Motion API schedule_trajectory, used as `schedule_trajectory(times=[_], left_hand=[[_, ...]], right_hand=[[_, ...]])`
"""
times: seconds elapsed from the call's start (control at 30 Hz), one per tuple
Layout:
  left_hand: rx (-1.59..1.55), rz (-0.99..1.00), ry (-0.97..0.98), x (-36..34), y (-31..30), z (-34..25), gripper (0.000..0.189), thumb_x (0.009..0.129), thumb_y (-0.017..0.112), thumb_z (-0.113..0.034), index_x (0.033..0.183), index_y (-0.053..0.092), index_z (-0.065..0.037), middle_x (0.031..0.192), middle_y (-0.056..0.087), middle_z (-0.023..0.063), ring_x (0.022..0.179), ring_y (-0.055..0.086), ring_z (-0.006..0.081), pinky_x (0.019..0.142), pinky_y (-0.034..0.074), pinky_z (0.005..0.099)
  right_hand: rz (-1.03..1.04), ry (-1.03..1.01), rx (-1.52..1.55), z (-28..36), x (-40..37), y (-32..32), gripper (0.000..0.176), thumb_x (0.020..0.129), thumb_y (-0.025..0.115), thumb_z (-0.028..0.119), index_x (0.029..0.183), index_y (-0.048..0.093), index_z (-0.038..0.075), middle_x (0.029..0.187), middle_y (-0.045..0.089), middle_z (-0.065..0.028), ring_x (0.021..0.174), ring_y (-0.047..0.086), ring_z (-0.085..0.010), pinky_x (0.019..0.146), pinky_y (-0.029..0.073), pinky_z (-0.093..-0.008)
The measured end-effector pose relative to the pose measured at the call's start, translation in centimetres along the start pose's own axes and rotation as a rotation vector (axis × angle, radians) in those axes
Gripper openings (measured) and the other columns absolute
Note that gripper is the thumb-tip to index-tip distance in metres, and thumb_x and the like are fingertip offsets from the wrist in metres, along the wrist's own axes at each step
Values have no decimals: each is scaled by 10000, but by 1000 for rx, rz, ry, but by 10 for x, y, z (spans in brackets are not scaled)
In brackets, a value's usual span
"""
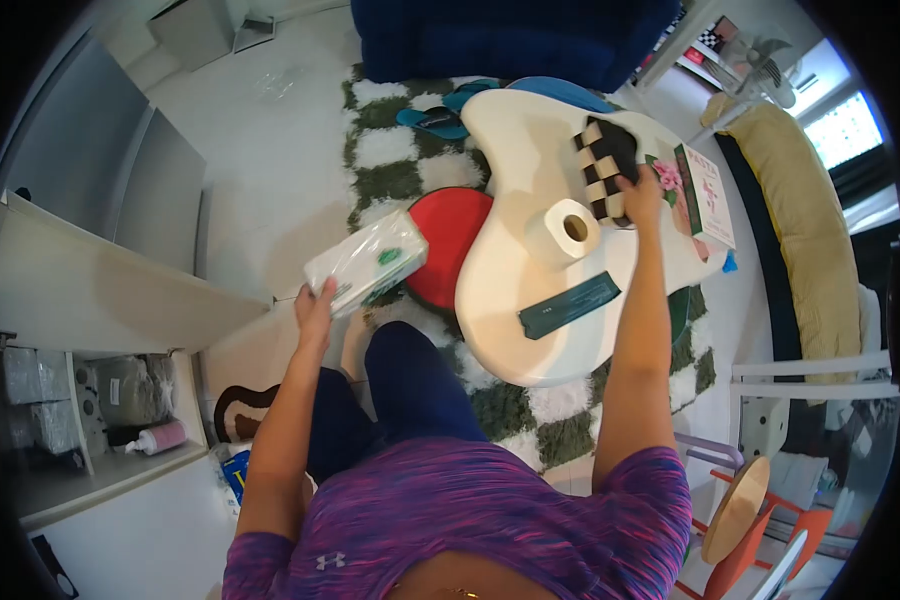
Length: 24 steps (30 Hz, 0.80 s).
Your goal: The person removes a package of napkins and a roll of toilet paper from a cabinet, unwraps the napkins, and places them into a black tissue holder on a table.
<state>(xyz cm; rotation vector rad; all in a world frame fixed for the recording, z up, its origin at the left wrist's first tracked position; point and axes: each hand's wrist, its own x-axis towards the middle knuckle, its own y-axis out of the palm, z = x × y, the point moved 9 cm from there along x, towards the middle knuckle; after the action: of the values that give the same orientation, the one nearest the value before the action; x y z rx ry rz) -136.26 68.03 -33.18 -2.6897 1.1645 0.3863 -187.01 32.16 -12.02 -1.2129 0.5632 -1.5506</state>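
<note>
My left hand (pixel 315 315) grips one end of a plastic-wrapped tissue pack (pixel 370 258), white with green print, held up left of the red round stool (pixel 450 240). My right hand (pixel 644 198) is closed on the edge of a black-and-cream checkered tissue box cover (pixel 602 172), tilted over the white wavy table (pixel 515 160) with a dark side showing. A toilet paper roll (pixel 564 233) stands just left of that hand. Nearer to me lies a dark green packet (pixel 570 305). Beyond the right hand are pink flowers (pixel 667 175) and a white pasta box (pixel 705 195).
Under the table spreads a green-and-white checkered rug (pixel 385 140), with teal slippers (pixel 435 122) on it. At left an open cabinet (pixel 120 480) holds wrapped packs and a pink bottle (pixel 157 437). A blue sofa (pixel 510 40) stands at the back; an orange chair (pixel 740 545) is front right.
</note>
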Motion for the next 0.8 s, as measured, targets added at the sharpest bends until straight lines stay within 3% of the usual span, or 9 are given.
schedule_trajectory(times=[0.1,0.17,0.2,0.27,0.37,0.43,0.53,0.67,0.8], left_hand=[[2,-49,93,23,27,-11,438,852,692,-296,1079,569,58,1003,642,120,897,593,159,805,463,287],[-63,-49,111,21,36,-23,433,852,692,-305,1061,573,56,983,644,113,890,590,157,802,460,282],[-92,-48,117,19,36,-29,431,852,691,-310,1051,575,55,973,645,109,886,589,156,801,458,279],[-44,-4,143,17,35,-40,427,850,692,-317,1045,584,46,952,651,105,846,611,161,761,486,286],[-16,102,-83,3,40,-56,432,846,689,-343,1043,596,30,915,658,100,774,642,170,685,529,306],[13,184,-227,0,42,-53,461,835,683,-394,1030,605,16,883,663,103,700,665,181,572,561,329],[59,187,-259,-9,39,-65,484,831,677,-427,1002,606,21,877,663,109,693,661,179,573,556,311],[108,54,-102,-18,29,-86,472,822,699,-394,973,596,41,841,646,111,650,650,182,526,548,301],[86,115,-23,-23,50,-98,481,810,713,-391,960,589,49,826,638,113,650,649,186,515,548,304]], right_hand=[[-126,-223,127,50,-16,-83,349,787,690,155,1071,578,-11,930,639,-199,844,609,-349,752,466,-384],[-2,-215,306,101,-50,-126,350,795,673,73,1121,569,0,1064,628,-195,965,607,-306,841,454,-339],[138,-193,371,120,-67,-131,279,779,684,52,1025,566,-4,1157,604,-191,1041,581,-313,894,434,-347],[250,-343,453,165,-116,-123,288,702,744,52,828,490,0,1239,563,-193,1132,531,-335,947,403,-395],[459,-857,438,252,-192,-75,201,669,694,66,795,539,52,1233,572,-123,1206,488,-319,1014,361,-467],[564,-1012,364,282,-230,-38,141,692,645,35,779,537,58,1253,568,-63,1236,477,-253,1071,333,-454],[562,-1158,331,295,-257,-6,105,718,628,35,784,551,64,1228,582,-59,1228,480,-242,1077,318,-443],[451,-973,301,282,-254,-4,105,734,622,25,799,549,64,1216,587,-65,1208,492,-250,1055,338,-445],[421,-867,291,262,-257,-12,124,737,615,35,844,561,65,1225,577,-79,1216,476,-261,1057,327,-443]])
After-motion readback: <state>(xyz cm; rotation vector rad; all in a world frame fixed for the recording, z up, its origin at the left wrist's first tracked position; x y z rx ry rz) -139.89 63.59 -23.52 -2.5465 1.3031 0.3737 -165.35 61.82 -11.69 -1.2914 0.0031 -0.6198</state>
